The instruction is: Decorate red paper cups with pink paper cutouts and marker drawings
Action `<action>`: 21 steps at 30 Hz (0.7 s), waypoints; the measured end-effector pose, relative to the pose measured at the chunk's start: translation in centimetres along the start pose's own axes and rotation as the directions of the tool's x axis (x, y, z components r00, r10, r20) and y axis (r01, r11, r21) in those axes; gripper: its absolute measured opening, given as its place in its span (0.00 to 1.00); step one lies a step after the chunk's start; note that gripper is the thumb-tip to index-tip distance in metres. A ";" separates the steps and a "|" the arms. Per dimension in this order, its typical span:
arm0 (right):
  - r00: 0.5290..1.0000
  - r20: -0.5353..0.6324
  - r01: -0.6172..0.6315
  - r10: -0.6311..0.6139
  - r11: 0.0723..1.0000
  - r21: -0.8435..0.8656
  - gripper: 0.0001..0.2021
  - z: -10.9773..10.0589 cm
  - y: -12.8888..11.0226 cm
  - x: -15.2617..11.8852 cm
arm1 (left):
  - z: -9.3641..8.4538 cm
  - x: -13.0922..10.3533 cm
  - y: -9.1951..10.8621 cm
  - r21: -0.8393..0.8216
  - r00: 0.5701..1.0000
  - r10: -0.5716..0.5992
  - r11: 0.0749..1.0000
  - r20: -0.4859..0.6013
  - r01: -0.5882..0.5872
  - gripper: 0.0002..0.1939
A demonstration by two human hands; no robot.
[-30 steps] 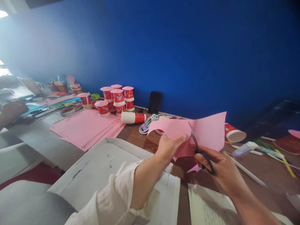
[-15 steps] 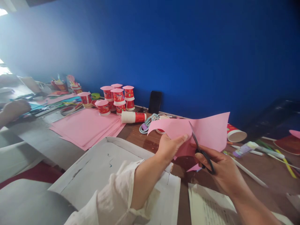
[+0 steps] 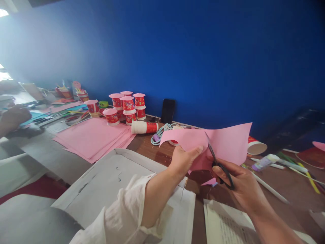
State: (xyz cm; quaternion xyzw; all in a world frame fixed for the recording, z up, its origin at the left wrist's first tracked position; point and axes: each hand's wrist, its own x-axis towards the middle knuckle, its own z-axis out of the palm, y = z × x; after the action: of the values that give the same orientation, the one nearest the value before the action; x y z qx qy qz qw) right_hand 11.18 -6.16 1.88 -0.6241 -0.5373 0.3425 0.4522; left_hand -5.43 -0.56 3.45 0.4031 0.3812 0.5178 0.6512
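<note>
A sheet of pink paper is held up above the table, its right corner raised. My left hand grips its lower edge, thumb on the near face and fingers hidden behind. In my right hand are black-handled scissors, thumb and fingers in the loops. Their blade lies across the paper just right of my left thumb, pointing up and away. A small pink scrap rests on the table beneath.
Pink sheets are piled at left. Behind stand red paper cups with pink discs on top; a cup stack lies sideways. A white box lid, a phone and a glue stick surround the work. Another person's hand shows far left.
The paper's right part has shifted slightly to the right, and the scissors have barely moved along with it. My left hand keeps its place. At far left the other person's hand moved a little.
</note>
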 end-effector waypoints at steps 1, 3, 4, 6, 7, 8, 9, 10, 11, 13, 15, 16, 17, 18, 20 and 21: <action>1.000 0.003 -0.004 0.004 1.000 0.007 0.28 0.0 0.1 0.0 | 0.0 0.0 0.0 0.001 1.000 -0.001 1.000 0.000 0.001 0.19; 1.000 0.005 -0.009 0.009 1.000 0.023 0.28 -0.1 0.2 0.0 | 0.0 -0.1 0.1 -0.002 1.000 -0.004 1.000 -0.003 0.004 0.19; 1.000 0.006 -0.011 0.011 1.000 0.025 0.28 -0.1 0.3 0.0 | 0.0 -0.1 0.1 -0.002 1.000 -0.004 1.000 -0.003 0.004 0.18; 1.000 -0.001 -0.007 0.007 1.000 0.021 0.28 -0.2 0.4 0.0 | -0.1 -0.1 0.1 -0.004 1.000 -0.002 1.000 0.003 0.002 0.19; 1.000 -0.004 -0.005 0.005 1.000 0.018 0.28 -0.2 0.5 0.0 | -0.1 -0.1 0.1 -0.008 1.000 0.001 1.000 0.008 -0.001 0.19; 1.000 0.000 -0.004 0.004 1.000 0.013 0.28 -0.3 0.6 0.1 | -0.1 -0.1 0.1 -0.013 1.000 0.004 1.000 0.008 -0.004 0.19; 1.000 0.005 0.000 0.000 1.000 0.008 0.29 -0.3 0.7 0.1 | -0.1 0.0 0.1 -0.019 1.000 0.006 1.000 0.005 -0.006 0.19; 1.000 0.011 0.006 -0.006 1.000 0.005 0.28 -0.3 0.8 0.1 | -0.1 0.0 0.1 -0.025 1.000 0.007 1.000 0.001 -0.007 0.19; 1.000 0.019 0.011 -0.011 1.000 0.000 0.28 -0.4 0.9 0.1 | 0.0 0.0 0.1 -0.031 1.000 0.009 0.999 -0.002 -0.009 0.19; 0.999 0.029 0.014 -0.014 1.000 -0.004 0.28 -0.5 1.0 0.1 | 0.0 0.0 0.1 -0.036 1.000 0.010 0.999 0.000 -0.010 0.20; 1.000 0.024 0.017 -0.017 1.000 0.001 0.27 -0.5 0.9 0.1 | 0.0 0.0 0.1 -0.039 1.000 0.011 0.999 0.011 -0.011 0.21; 1.000 0.023 0.019 -0.019 1.000 -0.004 0.27 -0.5 0.9 0.1 | -0.1 0.0 0.0 -0.042 1.000 0.012 0.999 0.012 -0.011 0.21; 0.999 0.019 0.025 -0.025 1.000 -0.011 0.27 -0.6 0.7 0.1 | -0.1 0.0 0.0 -0.046 1.000 0.013 0.999 0.011 -0.012 0.21; 0.999 0.020 0.033 -0.032 0.999 -0.022 0.28 -0.6 0.5 0.0 | -0.1 0.0 0.0 -0.050 1.000 0.013 0.999 0.012 -0.013 0.21; 0.999 0.021 0.041 -0.040 0.998 -0.042 0.29 -0.5 0.0 -0.1 | -0.2 0.1 -0.2 -0.060 1.000 0.014 0.998 0.020 -0.013 0.21; 0.999 0.022 0.042 -0.041 0.998 -0.048 0.29 -0.5 -0.3 -0.2 | -0.2 0.1 -0.2 -0.063 1.000 0.013 0.998 0.025 -0.011 0.21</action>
State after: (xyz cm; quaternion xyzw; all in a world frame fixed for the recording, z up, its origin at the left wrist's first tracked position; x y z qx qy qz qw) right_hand 11.49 -6.45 2.36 -0.6202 -0.5629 0.3264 0.4381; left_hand -5.50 -0.48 3.17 0.3911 0.3539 0.5284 0.6653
